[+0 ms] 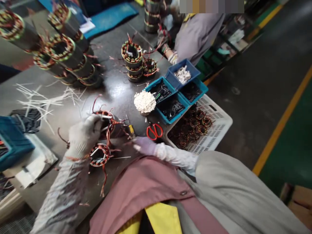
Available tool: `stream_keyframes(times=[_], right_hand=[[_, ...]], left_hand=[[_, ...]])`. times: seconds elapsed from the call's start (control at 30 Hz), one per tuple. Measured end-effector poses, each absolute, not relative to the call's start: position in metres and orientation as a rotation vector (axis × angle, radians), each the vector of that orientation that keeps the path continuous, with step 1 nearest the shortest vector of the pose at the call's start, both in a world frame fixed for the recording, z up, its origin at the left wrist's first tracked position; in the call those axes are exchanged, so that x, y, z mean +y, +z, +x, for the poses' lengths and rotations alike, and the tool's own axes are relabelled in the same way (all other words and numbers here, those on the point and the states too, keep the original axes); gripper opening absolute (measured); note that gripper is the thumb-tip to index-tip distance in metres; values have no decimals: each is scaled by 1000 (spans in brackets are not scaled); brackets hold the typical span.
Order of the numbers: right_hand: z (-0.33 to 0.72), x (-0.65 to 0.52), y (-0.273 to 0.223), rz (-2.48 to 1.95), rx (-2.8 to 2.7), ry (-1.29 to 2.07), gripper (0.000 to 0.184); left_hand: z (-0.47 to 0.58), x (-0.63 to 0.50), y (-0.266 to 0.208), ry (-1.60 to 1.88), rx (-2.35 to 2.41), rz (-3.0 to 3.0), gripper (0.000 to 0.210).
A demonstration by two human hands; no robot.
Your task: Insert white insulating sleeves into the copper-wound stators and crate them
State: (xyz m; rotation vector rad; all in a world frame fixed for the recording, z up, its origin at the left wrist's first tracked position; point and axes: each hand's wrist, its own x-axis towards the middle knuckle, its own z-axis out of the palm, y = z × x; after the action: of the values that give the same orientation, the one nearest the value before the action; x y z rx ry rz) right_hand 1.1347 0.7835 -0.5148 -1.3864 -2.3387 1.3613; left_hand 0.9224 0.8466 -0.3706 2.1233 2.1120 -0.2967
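Nearest, a dusty-pink and yellow garment with grey sleeves (168, 178) covers the wearer's front. Just past it, a small ring wound with red-brown wire (99, 160) sits on the dark grey worktop (117, 169), a loose braid of wire trailing from its near side and a white strip across its opening. Beyond, the left hand (85, 131), in a whitish knit glove, bends its fingers against a larger wire-wound metal ring (109, 125); a short white strip (106, 117) shows by the fingertips, but whether they pinch it I cannot tell. Opposite, the right hand (145, 145), in a pale purple glove, is at the lower end of a slim yellow-handled metal tool (131, 130); blur hides whether it grips that. Near this hand lie red-handled scissors (154, 131), and past them a white slotted plastic basket (220, 125) holds many small wound rings.

Farther on stand a dense bundle of thin white sticks (145, 102), blue bins (186, 104) of black pieces and white bits, and, to the left, scattered white strips (48, 100). Behind rise stacks of wound metal cylinders (73, 61). Farthest, a grey-clad co-worker (198, 37) reaches over the worktop.
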Motion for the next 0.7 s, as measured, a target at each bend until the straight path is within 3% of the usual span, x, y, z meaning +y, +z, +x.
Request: stream_keyframes(times=[0.13,0.23,0.37,0.7], right_hand=[[1264,828,-504,-2005,-2196,1067,36],[1318,883,-506,-2424,-2141,884,38],[1318,932,-523,-2758,-2144,915,39],[1299,921,-544,-2641,-2405,745,37]], left_hand=[[933,809,-369,-717,2121,2053,49],[938,793,-374,-635,2152,2003,51],[937,779,-380,-506,2145,1955,50],[927,780,-382,-331,2036,2025,43]])
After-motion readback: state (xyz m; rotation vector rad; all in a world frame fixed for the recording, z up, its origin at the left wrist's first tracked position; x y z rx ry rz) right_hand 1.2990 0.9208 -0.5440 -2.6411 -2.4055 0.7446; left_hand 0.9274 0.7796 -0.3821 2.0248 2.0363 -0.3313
